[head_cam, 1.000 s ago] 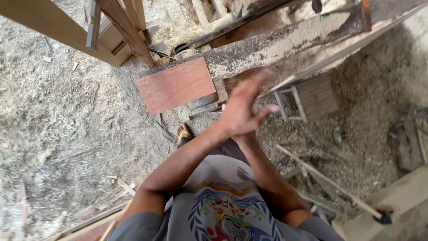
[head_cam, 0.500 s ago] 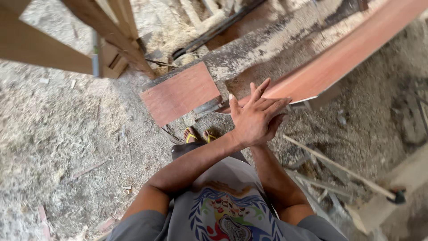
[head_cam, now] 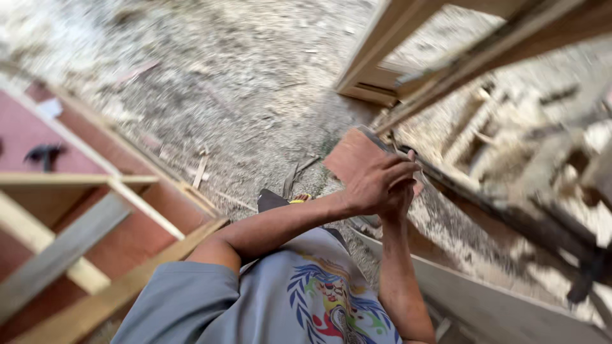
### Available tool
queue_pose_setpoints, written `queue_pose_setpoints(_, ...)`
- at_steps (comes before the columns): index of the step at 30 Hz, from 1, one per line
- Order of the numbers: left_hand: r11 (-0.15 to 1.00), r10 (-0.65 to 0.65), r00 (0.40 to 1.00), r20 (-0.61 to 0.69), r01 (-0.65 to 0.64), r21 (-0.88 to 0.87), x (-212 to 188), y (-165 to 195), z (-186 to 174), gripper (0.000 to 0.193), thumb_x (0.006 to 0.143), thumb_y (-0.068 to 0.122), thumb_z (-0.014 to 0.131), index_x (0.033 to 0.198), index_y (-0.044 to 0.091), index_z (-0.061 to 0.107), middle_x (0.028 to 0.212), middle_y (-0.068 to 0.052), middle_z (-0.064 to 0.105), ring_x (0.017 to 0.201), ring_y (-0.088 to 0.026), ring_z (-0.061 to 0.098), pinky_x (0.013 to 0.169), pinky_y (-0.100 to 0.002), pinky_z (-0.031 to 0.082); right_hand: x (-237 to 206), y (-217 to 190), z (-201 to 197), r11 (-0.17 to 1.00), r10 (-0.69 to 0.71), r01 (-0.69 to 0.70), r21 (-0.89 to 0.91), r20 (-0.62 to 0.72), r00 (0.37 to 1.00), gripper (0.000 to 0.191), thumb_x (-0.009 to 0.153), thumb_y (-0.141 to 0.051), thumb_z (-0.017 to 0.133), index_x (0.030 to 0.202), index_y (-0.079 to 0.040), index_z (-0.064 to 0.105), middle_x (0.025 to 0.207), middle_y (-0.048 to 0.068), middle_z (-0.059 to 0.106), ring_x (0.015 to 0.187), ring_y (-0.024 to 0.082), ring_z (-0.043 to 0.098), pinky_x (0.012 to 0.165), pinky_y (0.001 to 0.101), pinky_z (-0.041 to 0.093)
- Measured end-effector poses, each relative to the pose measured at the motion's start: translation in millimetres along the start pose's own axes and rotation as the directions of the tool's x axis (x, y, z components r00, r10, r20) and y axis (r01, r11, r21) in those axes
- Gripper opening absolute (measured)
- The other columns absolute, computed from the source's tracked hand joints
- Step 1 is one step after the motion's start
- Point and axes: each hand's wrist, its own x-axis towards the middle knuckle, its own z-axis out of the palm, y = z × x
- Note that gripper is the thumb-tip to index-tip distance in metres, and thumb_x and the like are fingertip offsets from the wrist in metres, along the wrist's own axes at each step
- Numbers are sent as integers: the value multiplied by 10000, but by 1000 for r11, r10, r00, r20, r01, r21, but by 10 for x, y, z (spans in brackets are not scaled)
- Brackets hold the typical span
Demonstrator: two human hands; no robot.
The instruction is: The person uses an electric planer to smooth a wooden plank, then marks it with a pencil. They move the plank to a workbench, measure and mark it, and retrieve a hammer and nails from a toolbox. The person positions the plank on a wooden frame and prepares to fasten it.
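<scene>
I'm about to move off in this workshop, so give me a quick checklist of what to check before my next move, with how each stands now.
1. Hands free: ok. The left hand lies over the right hand, pressed together, with nothing seen in their grip.
2. Board clear of hands: cannot tell. It sits just behind them and the picture is blurred.
3. Footing: not ok. The ground is covered in sawdust and loose wood scraps.
4. Left side: not ok. A wooden frame stands close by the left arm.
5. Right side: not ok. A long plank runs beside the right arm.
6. Ahead: not ok. Another frame leans there.
</scene>
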Motion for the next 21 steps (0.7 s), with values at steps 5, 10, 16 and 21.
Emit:
queue_pose_setpoints(5, 942, -104, 965, -240, 173, 287, -219, -10, -641, 395, 871, 237, 771, 1212, 62, 676, 1192, -157, 667, 1134, -339, 646, 988, -446, 526, 205, -326, 603, 545, -120, 258, -798, 231, 966, 920, 909, -269, 785, 1589, -16, 218, 1474, 214, 514, 1333, 328, 557, 1114, 422, 461)
queue_pose_setpoints(10, 873, -245, 872, -424, 389, 294, -567, 77, -1115, 347, 891, 185, 730, 1214, 65, 691, 1189, -148, 675, 1111, -305, 654, 975, -419, 537, 346, -672, 1326, 557, 151, 123, -821, 246, 958, 893, 924, -208, 737, 1651, -107, 227, 1544, 232, 490, 1264, 349, 618, 930, 408, 590)
queue_pose_setpoints(16, 842, -268, 775, -572, 477, 252, -823, 89, -1408, 274, 925, 168, 720, 1183, 76, 719, 1152, -134, 686, 1079, -306, 669, 934, -417, 545, 361, -744, 1669, 703, 159, 137, -698, 341, 926, 871, 894, -207, 751, 1608, -122, 259, 1491, 233, 528, 884, 252, 792, 826, 362, 609)
queue_pose_setpoints(21, 862, -213, 751, -625, 445, 241, -711, -103, -1669, 255, 924, 148, 721, 1168, 71, 724, 1163, -142, 684, 1094, -320, 666, 942, -423, 545, 596, -619, 1965, 744, 150, 162, -649, 398, 905, 770, 958, -216, 701, 1606, -100, 302, 1460, 223, 556, 902, 219, 780, 752, 340, 630)
